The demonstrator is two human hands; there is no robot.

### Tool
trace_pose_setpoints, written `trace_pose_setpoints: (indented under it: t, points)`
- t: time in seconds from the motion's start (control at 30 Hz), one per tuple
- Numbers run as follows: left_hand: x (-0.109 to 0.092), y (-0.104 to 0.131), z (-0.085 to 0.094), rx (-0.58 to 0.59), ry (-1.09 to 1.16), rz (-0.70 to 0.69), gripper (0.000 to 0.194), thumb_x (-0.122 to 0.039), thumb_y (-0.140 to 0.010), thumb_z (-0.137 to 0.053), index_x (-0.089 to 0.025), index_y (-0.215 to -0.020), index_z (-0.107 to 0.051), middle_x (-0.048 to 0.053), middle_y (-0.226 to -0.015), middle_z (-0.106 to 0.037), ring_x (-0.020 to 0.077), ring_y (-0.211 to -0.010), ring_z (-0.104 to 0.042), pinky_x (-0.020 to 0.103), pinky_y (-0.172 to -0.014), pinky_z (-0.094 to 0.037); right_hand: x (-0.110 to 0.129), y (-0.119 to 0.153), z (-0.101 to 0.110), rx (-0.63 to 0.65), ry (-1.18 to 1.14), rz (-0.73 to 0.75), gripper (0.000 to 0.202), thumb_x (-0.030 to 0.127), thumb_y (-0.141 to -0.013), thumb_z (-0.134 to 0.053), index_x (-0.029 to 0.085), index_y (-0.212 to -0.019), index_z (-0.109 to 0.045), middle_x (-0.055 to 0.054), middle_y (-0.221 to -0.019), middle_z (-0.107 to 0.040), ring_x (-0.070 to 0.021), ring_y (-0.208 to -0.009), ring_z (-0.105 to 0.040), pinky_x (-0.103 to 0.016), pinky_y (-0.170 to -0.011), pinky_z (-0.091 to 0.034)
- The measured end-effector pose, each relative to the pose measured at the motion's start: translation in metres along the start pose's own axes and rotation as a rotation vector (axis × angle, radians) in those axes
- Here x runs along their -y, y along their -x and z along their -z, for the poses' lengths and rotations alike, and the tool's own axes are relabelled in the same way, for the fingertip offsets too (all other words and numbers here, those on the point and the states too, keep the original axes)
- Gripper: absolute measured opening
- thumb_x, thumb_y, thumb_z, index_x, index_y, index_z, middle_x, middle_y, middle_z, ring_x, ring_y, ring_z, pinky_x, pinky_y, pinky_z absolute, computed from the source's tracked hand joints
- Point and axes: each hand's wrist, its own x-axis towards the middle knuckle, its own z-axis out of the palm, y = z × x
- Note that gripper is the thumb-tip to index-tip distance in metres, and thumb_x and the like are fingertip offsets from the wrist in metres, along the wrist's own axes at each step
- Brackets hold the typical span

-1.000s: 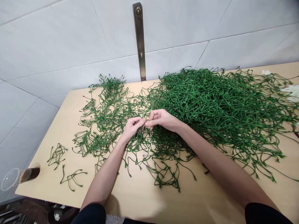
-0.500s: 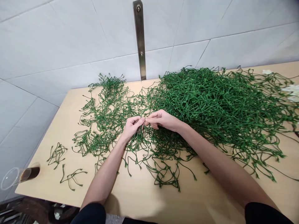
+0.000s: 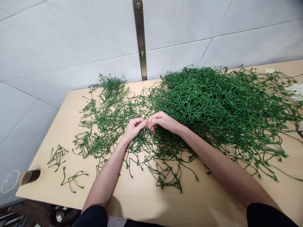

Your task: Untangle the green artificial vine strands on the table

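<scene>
My left hand [image 3: 134,128] is closed in a pinch on a few thin green artificial stems [image 3: 141,136], whose lower ends hang down under the fingers. Right beside it, fingertips almost meeting, my right hand [image 3: 161,122] is curled with thumb and fingers pinched together at the top of the same stems. The exact spot between the fingertips is too small to make out. Both hands hover just over loose green stems, at the left edge of a big tangled heap of green stems [image 3: 213,101].
A thinner spread of stems [image 3: 101,123] covers the left of the wooden table [image 3: 54,126]. Near its left edge a clear plastic cup [image 3: 26,178] with dark liquid appears tipped by the lens. White petals [image 3: 295,90] lie far right. A metal strip [image 3: 140,41] runs down the tiled wall.
The fingers of my right hand have curled inward, from stretched toward the left hand to bent in a pinch. My left hand keeps its grip and place.
</scene>
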Motion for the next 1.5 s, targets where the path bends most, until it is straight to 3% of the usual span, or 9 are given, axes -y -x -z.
trace_pose_setpoints:
  t: [0.33,0.6,0.73,0.83,1.0,1.23,1.37,1.5]
  points:
    - [-0.003,-0.002,0.0,-0.01,0.079,0.019,0.055,-0.067,-0.069,-0.071,-0.014,-0.059,-0.061,-0.002,-0.052,-0.055,0.0082,-0.048,-0.043,0.023,-0.049,-0.033,-0.005,-0.002,-0.005,-0.149,0.065,0.143,0.016,0.022,-0.062,-0.052,0.017,-0.051,-0.062,-0.002,-0.058,-0.061,-0.0107,-0.054,-0.051,-0.023,-0.051,-0.04]
    - [0.001,-0.002,0.0,-0.108,0.171,0.067,0.051,-0.065,-0.071,-0.072,-0.015,-0.067,-0.058,-0.005,-0.047,-0.052,0.0061,-0.038,-0.04,0.02,-0.038,-0.03,0.0,0.0,-0.003,-0.206,0.026,0.22,0.012,0.02,-0.066,-0.054,0.017,-0.061,-0.065,-0.004,-0.079,-0.065,-0.0147,-0.073,-0.057,-0.027,-0.064,-0.046]
    - [0.003,-0.002,-0.002,-0.153,0.234,0.081,0.051,-0.063,-0.066,-0.076,-0.018,-0.075,-0.051,-0.009,-0.046,-0.05,0.0055,-0.034,-0.037,0.019,-0.035,-0.029,0.002,0.003,-0.008,-0.323,0.237,0.249,0.014,0.029,-0.071,-0.064,0.016,-0.066,-0.065,-0.007,-0.093,-0.065,-0.0157,-0.079,-0.057,-0.025,-0.059,-0.042]
    - [0.004,-0.003,-0.004,-0.182,0.275,0.075,0.052,-0.06,-0.064,-0.078,-0.019,-0.072,-0.047,-0.009,-0.048,-0.049,0.0046,-0.038,-0.04,0.017,-0.039,-0.032,0.0,0.003,-0.011,-0.294,0.404,0.278,0.018,0.032,-0.073,-0.068,0.016,-0.066,-0.065,-0.008,-0.098,-0.065,-0.0137,-0.075,-0.056,-0.025,-0.059,-0.042]
    - [0.002,-0.003,-0.004,-0.191,0.327,0.077,0.045,-0.053,-0.066,-0.078,-0.017,-0.067,-0.05,-0.007,-0.053,-0.049,0.0056,-0.045,-0.043,0.019,-0.044,-0.036,-0.004,0.0,-0.006,-0.268,0.385,0.293,0.015,0.029,-0.079,-0.059,0.016,-0.073,-0.063,-0.007,-0.089,-0.066,-0.0148,-0.076,-0.057,-0.028,-0.068,-0.044]
    - [0.002,-0.002,-0.002,-0.173,0.263,0.079,0.031,-0.038,-0.062,-0.081,-0.015,-0.065,-0.06,-0.005,-0.054,-0.054,0.0065,-0.047,-0.045,0.021,-0.048,-0.037,0.002,0.001,-0.004,-0.278,0.307,0.193,0.019,0.034,-0.076,-0.06,0.016,-0.071,-0.063,-0.002,-0.074,-0.064,-0.0136,-0.068,-0.052,-0.028,-0.065,-0.041]
    - [0.002,-0.002,-0.001,-0.185,0.216,0.071,0.032,-0.037,-0.058,-0.084,-0.015,-0.065,-0.062,-0.006,-0.051,-0.052,0.0061,-0.046,-0.043,0.021,-0.048,-0.036,0.005,0.004,-0.006,-0.304,0.404,0.247,0.021,0.035,-0.08,-0.059,0.016,-0.076,-0.067,-0.003,-0.075,-0.068,-0.0146,-0.069,-0.056,-0.028,-0.069,-0.043]
    - [0.0,-0.002,-0.001,-0.19,0.188,0.061,0.032,-0.037,-0.057,-0.084,-0.015,-0.064,-0.062,-0.006,-0.052,-0.052,0.006,-0.047,-0.043,0.02,-0.048,-0.034,0.006,0.005,-0.005,-0.292,0.565,0.284,0.013,0.022,-0.076,-0.057,0.016,-0.069,-0.066,-0.003,-0.074,-0.068,-0.0154,-0.072,-0.059,-0.028,-0.076,-0.044]
